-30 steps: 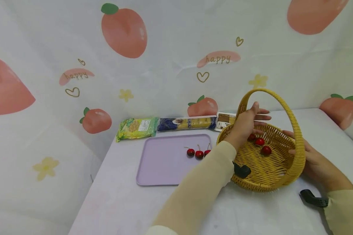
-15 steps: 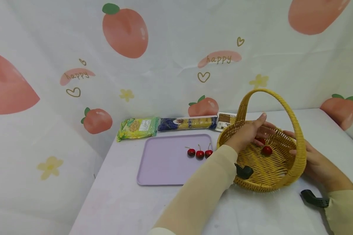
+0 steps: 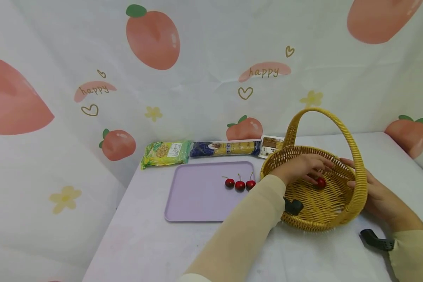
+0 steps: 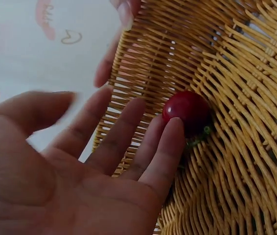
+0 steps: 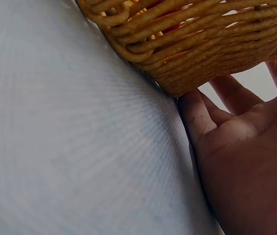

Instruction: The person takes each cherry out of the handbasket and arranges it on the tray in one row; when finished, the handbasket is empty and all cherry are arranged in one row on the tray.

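A yellow wicker basket (image 3: 317, 207) with a tall arched handle stands on the table at the right of the head view. My left hand (image 3: 301, 167) reaches inside it, fingers spread and slightly bent, a fingertip right at a red cherry (image 4: 186, 112) in the left wrist view. That same cherry (image 3: 320, 183) shows beside the fingers in the head view; the hand covers the basket floor behind it. My right hand (image 3: 382, 196) holds the basket's right side, fingertips over the rim. From the right wrist view, the right hand's fingers (image 5: 236, 95) lie against the woven wall.
Left of the basket lies a lilac tray (image 3: 194, 196) with three stemmed cherries (image 3: 239, 185) near its right edge. Along the back sit a green-yellow packet (image 3: 165, 153), a long blue-gold packet (image 3: 225, 149) and a white-brown packet (image 3: 270, 146), partly behind the basket.
My left hand has moved lower and to the right inside the basket, covering two cherries that showed earlier. The right hand stays at the basket's side.
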Motion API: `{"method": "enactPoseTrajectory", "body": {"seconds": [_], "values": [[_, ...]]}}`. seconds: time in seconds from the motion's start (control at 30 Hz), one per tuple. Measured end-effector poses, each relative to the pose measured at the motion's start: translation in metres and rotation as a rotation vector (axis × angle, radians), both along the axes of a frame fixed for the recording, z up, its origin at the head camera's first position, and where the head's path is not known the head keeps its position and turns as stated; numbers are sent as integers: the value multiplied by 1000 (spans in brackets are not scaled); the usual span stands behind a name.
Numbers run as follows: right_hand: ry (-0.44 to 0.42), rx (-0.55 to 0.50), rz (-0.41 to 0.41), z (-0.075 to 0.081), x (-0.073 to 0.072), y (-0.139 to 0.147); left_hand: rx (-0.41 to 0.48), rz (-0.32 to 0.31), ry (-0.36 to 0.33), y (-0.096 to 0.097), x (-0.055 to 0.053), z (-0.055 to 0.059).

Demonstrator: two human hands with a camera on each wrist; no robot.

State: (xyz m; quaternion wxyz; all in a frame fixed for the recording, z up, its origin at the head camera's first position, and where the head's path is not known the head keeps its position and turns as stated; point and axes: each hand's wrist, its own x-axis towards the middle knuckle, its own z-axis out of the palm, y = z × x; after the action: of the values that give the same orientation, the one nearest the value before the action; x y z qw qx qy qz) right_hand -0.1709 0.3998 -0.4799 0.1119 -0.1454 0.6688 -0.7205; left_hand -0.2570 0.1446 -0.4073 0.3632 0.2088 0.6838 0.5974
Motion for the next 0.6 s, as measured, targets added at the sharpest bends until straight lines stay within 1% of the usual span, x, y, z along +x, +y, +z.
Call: {"method": "enactPoseTrajectory", "body": {"seconds": [0.13, 0.33, 0.47, 0.6], "values": [[-6, -4, 3, 1, 0, 0, -32, -37, 23, -2, 1, -3], [14, 6, 6, 1, -1, 0, -158, -76, 113, -1, 2, -8], [12, -3, -1, 1, 0, 0, -263, -72, 173, 1, 2, -8], [-5, -6, -7, 0, 0, 0, -349, -61, 215, 3, 4, -6]]}}
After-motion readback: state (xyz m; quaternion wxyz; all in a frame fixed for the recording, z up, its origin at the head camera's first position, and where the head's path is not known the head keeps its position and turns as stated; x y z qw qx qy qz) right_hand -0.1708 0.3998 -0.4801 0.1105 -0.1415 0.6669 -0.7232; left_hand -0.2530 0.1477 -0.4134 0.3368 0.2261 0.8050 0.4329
